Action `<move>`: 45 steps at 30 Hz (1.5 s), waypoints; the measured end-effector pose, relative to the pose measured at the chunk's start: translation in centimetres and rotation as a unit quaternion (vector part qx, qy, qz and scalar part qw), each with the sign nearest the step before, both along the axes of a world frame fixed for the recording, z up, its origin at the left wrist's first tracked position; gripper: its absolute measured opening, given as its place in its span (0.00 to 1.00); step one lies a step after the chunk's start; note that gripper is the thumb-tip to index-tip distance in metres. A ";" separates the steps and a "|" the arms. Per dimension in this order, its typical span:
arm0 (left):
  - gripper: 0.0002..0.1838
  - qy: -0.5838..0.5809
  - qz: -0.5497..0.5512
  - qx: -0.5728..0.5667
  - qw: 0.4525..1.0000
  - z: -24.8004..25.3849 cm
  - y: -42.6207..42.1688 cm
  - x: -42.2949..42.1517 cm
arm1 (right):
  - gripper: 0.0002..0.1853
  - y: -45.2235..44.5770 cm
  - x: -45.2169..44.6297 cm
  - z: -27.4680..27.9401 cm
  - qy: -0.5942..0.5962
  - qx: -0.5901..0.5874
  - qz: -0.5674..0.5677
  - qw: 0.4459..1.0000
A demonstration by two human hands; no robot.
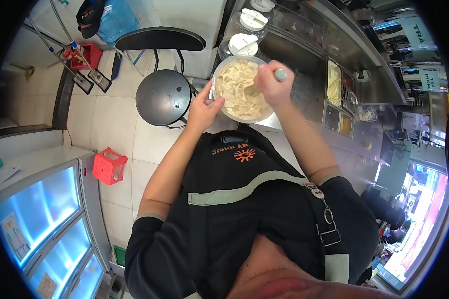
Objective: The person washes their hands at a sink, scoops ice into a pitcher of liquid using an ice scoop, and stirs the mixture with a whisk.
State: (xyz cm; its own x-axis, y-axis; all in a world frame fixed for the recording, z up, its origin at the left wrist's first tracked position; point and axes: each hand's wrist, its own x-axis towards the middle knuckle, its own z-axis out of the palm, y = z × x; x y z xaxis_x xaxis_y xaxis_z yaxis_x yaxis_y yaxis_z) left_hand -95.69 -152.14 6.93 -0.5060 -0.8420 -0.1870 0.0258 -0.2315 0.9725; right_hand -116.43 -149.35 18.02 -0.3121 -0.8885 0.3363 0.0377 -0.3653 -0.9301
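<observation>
A round, pale tub (255,115) is filled with creamy, off-white pieces in a thick mixture (238,89). My left hand (204,108) grips the near left side of the tub, thumb over the rim and fingers around the outside. At the right side of the tub my right hand (276,85) is closed around a utensil's handle (280,74), whose rounded grey end points up out of the fist. The utensil's lower end is hidden by my hand and the mixture, so its kind does not show.
Clear jars with white lids (243,44) stand just beyond the tub, along a steel sink (304,60). Food pans (334,84) are set into the counter on the right. To the left are a black chair (163,97), a red stool (110,166) and lit glass-door fridges (40,204).
</observation>
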 end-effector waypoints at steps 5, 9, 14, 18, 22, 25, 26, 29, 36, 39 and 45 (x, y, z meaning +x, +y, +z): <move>0.41 0.010 0.010 0.006 1.000 0.2 0.2 -0.2 | 0.14 -0.7 -1.5 2.1 -0.093 -0.056 0.001 0.994; 0.40 -0.009 0.012 0.000 1.000 0.1 0.1 -0.3 | 0.13 0.2 -0.7 0.6 0.034 0.075 -0.009 0.997; 0.39 0.010 0.020 0.000 1.000 0.1 0.5 -0.1 | 0.13 0.5 -2.0 0.7 -0.107 -0.062 -0.021 0.992; 0.38 0.024 0.025 0.002 0.999 -0.1 0.3 -0.4 | 0.14 0.2 -0.7 2.5 -0.081 -0.056 0.026 0.995; 0.39 0.022 0.019 -0.002 1.000 -0.2 0.2 -0.4 | 0.12 0.4 -0.7 0.4 -0.034 0.001 -0.107 0.994; 0.39 -0.009 0.021 -0.008 1.000 -0.5 0.4 -0.4 | 0.12 0.9 -0.4 2.5 -0.068 -0.031 -0.014 0.997; 0.39 0.010 0.022 0.004 1.000 -0.5 0.5 -0.5 | 0.13 0.9 -1.8 2.4 -0.138 -0.078 -0.015 0.987; 0.40 0.026 0.028 0.000 0.999 -0.5 0.3 -0.2 | 0.14 1.6 -1.4 -0.2 -0.081 -0.069 -0.094 0.990; 0.39 0.042 0.022 0.004 0.999 -0.2 0.3 -0.2 | 0.14 1.5 -1.2 0.2 -0.118 -0.118 0.019 0.986; 0.38 0.029 0.029 -0.015 0.999 -0.2 -0.3 -0.6 | 0.13 1.7 -1.2 -1.3 0.060 -0.038 0.030 0.997; 0.37 -0.039 0.000 -0.018 0.999 -0.2 0.0 -0.1 | 0.10 1.9 -0.8 -0.9 0.021 -0.019 -0.010 1.000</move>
State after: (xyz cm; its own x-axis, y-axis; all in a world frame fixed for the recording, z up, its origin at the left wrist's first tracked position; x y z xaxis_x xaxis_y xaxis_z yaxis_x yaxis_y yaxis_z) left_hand -95.82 -152.18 6.74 -0.4913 -0.8486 -0.1962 -0.0502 -0.1972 0.9791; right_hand -117.25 -147.45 17.17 -0.3139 -0.8692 0.3821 -0.0083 -0.3999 -0.9165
